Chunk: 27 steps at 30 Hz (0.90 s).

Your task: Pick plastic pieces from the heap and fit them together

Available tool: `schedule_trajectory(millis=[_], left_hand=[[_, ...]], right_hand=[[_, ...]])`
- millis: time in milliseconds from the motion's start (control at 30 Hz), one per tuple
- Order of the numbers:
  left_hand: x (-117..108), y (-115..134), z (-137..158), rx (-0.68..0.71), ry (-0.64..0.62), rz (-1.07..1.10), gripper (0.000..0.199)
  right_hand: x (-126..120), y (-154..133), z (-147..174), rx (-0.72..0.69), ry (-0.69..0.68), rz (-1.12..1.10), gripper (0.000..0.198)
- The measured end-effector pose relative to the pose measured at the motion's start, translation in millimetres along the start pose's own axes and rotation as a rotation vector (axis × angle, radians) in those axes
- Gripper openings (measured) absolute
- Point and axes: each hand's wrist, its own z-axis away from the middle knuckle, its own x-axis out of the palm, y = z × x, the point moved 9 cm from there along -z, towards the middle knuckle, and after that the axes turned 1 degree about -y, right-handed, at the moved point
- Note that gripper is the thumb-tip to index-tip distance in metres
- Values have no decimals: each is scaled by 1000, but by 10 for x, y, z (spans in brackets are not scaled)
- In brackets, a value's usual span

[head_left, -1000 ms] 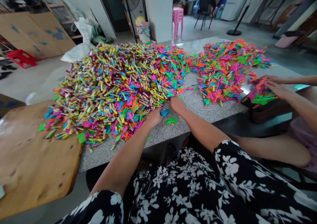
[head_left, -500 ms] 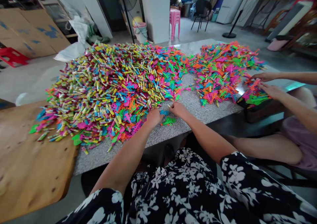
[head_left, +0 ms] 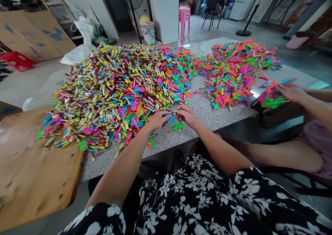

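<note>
Head cam: yellow-green tube (head_left: 175, 111) pinched btwn R fingers (head_left: 181, 113), near L fingers (head_left: 164, 114) (grip unclear).

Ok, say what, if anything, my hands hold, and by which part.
Your right hand pinches a small yellowish tube by the end nearest that hand. Your left hand is at a blue piece; whether it grips cannot be told.

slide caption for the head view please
Right hand pinching a small piece near the left hand, beside a colourful heap.
</note>
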Motion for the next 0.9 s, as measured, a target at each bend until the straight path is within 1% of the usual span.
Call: schedule_trajectory(millis=[100, 233, 500, 600, 667, 700, 733, 767, 833, 867, 900], left_hand=[[-20, 0, 31, 22, -22, -36, 39], [-19, -1, 44, 30, -43, -44, 40], [-28, -20, 111, -12, -61, -31, 39], [12, 3, 125, -20, -104, -60, 40], [37, -1, 109, -51, -128, -73, 41], [29, -18, 92, -79, -116, -71, 42], [8, -43, 71, -111, -86, -67, 42], [-21, -73, 51, -142, -39, -72, 42], [-48, -116, 15, -166, 49, -152, 38], [-25, -116, -2, -147, 76, -234, 36], [29, -107, -15, -115, 89, -338, 34]], right_hand=[[59, -18, 43, 1, -24, -9, 34], [87, -35, 88, 1, -29, -9, 37], [117, -120, 195, -21, -122, 117, 33], [101, -104, 246, 14, -164, 206, 29], [16, -66, 252, 59, -182, 247, 28], [-87, -60, 236, 75, -153, 250, 28], [-249, -83, 207, 70, -75, 233, 27], [-463, -139, 174, 36, 49, 191, 27], [-943, -297, 152, -98, 349, 50, 32], [-1143, -365, 159, -173, 474, -22, 36], [-1282, -411, 157, -230, 560, -72, 40]])
